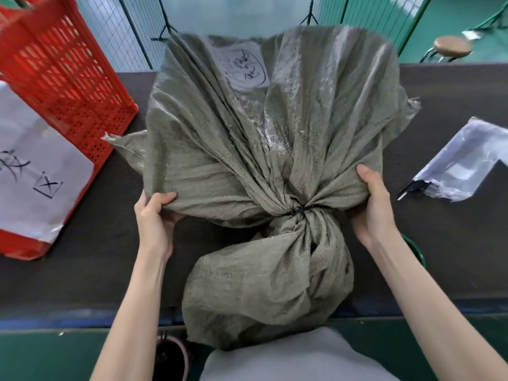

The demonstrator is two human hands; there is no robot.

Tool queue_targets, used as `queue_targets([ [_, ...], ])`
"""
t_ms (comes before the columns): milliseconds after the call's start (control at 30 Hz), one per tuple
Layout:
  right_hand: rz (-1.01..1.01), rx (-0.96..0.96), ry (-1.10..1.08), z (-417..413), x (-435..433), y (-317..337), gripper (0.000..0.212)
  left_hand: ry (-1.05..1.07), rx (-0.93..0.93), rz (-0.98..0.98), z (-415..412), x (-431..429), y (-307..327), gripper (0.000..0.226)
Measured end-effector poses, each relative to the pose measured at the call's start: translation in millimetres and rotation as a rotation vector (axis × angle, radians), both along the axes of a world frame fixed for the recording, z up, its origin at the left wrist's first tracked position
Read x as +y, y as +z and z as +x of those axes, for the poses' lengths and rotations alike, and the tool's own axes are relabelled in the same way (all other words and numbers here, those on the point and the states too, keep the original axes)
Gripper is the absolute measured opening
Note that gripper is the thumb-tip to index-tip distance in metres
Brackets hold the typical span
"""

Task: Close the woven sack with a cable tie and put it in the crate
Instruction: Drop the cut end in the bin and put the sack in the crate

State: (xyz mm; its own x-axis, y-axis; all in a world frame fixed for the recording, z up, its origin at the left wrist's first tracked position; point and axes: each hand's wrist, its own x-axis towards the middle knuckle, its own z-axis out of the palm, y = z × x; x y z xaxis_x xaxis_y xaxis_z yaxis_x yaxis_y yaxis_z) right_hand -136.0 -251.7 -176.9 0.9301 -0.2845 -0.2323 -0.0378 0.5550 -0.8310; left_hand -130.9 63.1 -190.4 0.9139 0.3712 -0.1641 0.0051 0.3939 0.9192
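I am looking down at a dark flat table (82,270) with a blue front edge. The big grey-green woven sack (275,138) is lying in the middle of the frame, and a thin black cable tie (298,210) is pinching its neck tight. My left hand (155,213) is gripping the sack's left side, and my right hand (375,204) is gripping its right side. The red plastic crate with holes (63,75) is sitting at the upper left. A clear plastic bag (464,166) is lying at the right. Behind the table I am seeing a green floor, a wire fence (121,28) and a round brown stool (452,46).
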Motion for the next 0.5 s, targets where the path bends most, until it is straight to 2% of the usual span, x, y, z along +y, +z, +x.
queue_targets([
  [233, 0.124, -0.151, -0.048, 16, 18, 28, 0.017, 0.156, -0.207, -0.105, 5, 15, 42, 0.023],
  [333, 0.183, -0.235, -0.059, 23, 30, 44, 0.017, 0.176, -0.266, -0.086, 4, 25, 57, 0.024],
  [433, 0.253, -0.318, -0.044, 30, 45, 57, 0.024, 0.217, -0.366, -0.085, 1, 34, 69, 0.038],
  [500, 0.282, -0.353, -0.013, 35, 57, 64, 0.025, 0.266, -0.422, -0.105, -1, 42, 77, 0.038],
])
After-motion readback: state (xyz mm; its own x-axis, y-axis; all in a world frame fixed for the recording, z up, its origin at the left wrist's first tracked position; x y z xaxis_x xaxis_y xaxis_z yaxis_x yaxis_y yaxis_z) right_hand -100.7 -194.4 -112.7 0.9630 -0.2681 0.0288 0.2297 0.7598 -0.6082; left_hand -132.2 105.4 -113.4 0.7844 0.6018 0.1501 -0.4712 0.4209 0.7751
